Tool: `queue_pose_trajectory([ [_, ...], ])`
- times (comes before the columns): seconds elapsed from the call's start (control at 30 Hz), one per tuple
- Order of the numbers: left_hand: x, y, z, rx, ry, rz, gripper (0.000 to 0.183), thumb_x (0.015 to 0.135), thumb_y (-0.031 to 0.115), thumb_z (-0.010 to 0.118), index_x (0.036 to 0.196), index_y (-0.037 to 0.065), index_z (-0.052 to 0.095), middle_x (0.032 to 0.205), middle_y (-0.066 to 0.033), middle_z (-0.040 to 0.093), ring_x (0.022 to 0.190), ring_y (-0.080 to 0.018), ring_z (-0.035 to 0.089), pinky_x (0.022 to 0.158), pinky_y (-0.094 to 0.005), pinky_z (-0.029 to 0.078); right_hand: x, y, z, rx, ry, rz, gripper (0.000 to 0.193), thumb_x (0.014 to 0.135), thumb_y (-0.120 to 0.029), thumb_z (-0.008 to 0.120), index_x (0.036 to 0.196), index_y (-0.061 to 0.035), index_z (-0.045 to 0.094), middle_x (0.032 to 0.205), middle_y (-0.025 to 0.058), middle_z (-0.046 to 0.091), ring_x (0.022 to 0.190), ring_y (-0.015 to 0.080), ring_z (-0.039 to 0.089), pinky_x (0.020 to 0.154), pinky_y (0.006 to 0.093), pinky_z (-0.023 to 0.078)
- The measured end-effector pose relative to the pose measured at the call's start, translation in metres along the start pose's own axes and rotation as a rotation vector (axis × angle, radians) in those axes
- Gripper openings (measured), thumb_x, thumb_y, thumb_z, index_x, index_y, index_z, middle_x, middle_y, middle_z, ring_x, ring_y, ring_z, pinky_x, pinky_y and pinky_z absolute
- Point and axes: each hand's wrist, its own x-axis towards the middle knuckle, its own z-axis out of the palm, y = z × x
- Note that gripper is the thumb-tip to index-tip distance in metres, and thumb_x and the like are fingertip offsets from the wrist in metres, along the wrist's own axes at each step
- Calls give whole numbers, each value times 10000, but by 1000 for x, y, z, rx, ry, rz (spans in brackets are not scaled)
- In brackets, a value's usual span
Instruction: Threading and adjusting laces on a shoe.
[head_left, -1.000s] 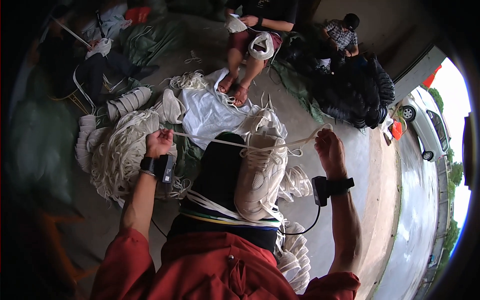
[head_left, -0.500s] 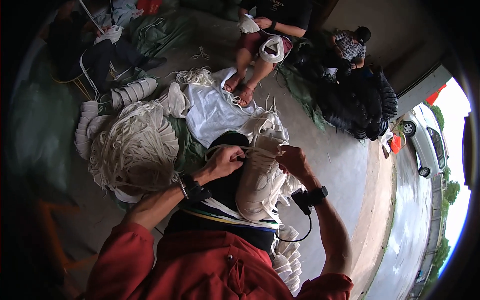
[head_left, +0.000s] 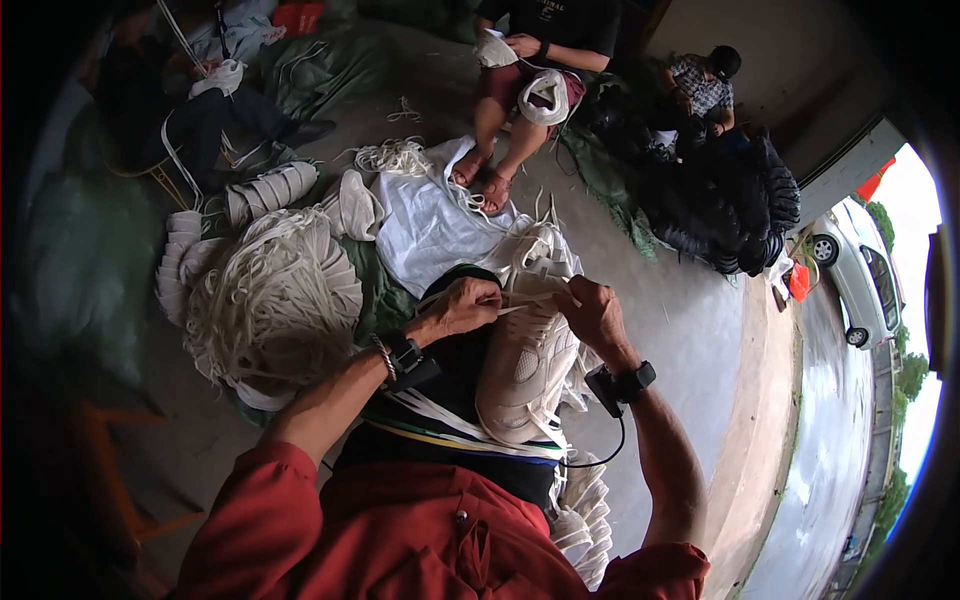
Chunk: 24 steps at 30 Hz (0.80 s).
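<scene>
A cream-white shoe upper (head_left: 515, 380) lies on my lap, its rounded toe toward me and its laced throat between my hands. My left hand (head_left: 470, 306) is closed in a pinch on a flat white shoelace (head_left: 527, 299) at the upper's left side. At the right side, my right hand (head_left: 592, 308) is closed on the same lace, which runs across between the two hands above the eyelets. The fingertips are partly hidden. Several loose laces (head_left: 440, 415) lie across my lap next to the upper.
A big heap of laces and stacked uppers (head_left: 275, 300) sits at my left. Ahead lies a white sheet (head_left: 425, 225) by a seated person's feet. More uppers (head_left: 580, 520) hang low at my right. Black uppers (head_left: 715, 215) are piled before another seated person. A silver car (head_left: 855, 270) stands outside.
My left hand has moved right, closer to the upper, and my right hand slightly up. The lace loop that stuck out to the left is gone; the lace now spans between both hands.
</scene>
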Motion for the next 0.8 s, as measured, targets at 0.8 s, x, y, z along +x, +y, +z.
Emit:
queue_pose_trajectory([
  [0.8,-32,-77,-101,-1420,463,-509,125,840,38,478,939,-1,546,926,-124,584,940,-310,577,776,-330,501,-17,49,-120,1544,101,493,136,899,-224,480,827,-111,504,652,-33,469,570,79,423,514,209,335],
])
